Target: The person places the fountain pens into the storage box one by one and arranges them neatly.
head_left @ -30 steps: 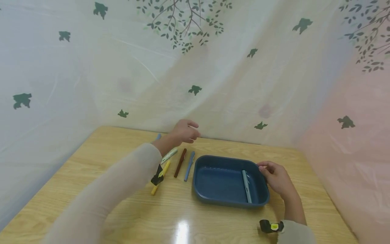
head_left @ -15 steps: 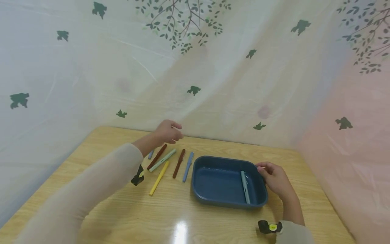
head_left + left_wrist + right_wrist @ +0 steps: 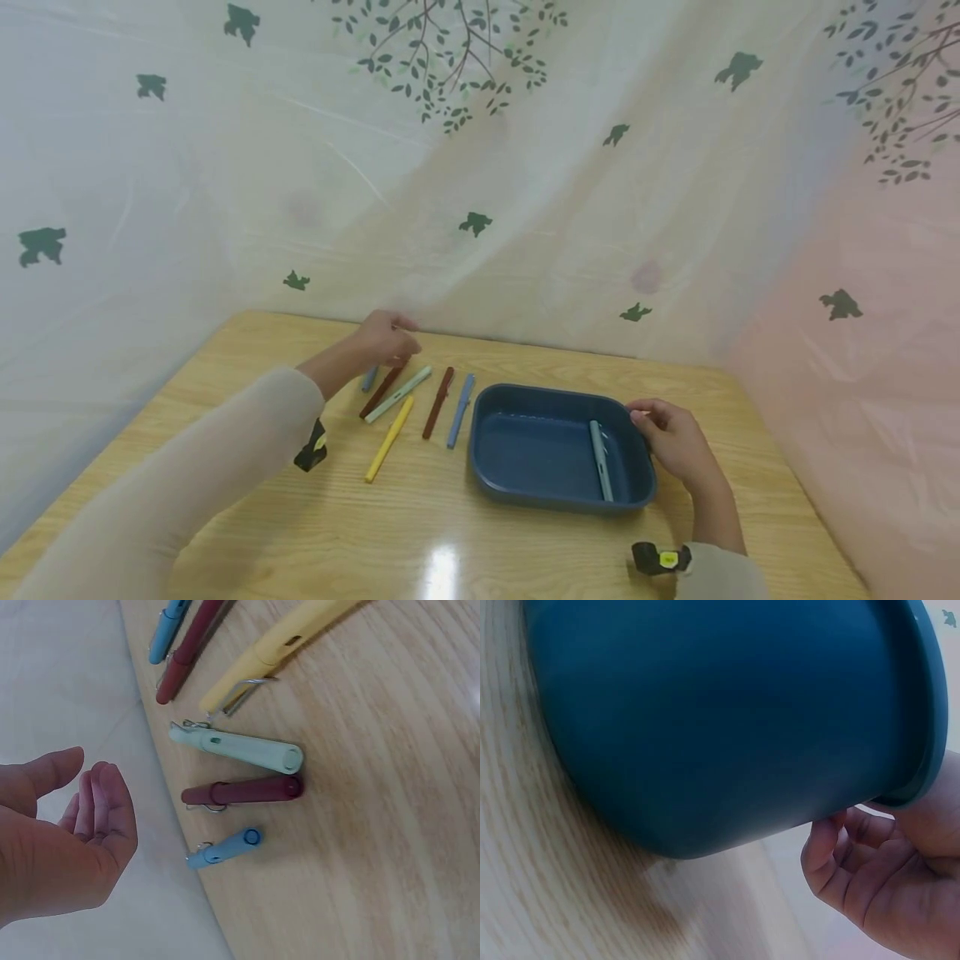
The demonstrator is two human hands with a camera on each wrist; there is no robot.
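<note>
My left hand (image 3: 386,337) hovers above the far ends of several pens on the table. In the left wrist view its fingers are loosely bent, with nothing between thumb and fingertips. Below it lie a dark red pen (image 3: 381,392), a blue pen (image 3: 369,380) partly hidden by the hand, and a pale green pen (image 3: 247,750). A yellow pen (image 3: 388,440), another dark red pen (image 3: 438,403) and another blue pen (image 3: 461,411) lie further right. My right hand (image 3: 675,437) grips the right rim of a dark blue tray (image 3: 525,458). One grey-green pen (image 3: 601,461) lies inside it.
The wooden table (image 3: 337,533) ends at a pale curtain (image 3: 540,275) with leaf and bird prints behind, and pinkish cloth (image 3: 885,417) on the right. A black wrist strap (image 3: 660,559) sits by the right sleeve, another strap (image 3: 312,447) by the left.
My left hand has moved left and lowered toward the far ends of the leftmost pens, uncovering the green and yellow pens. The right hand stays at the tray's rim.
</note>
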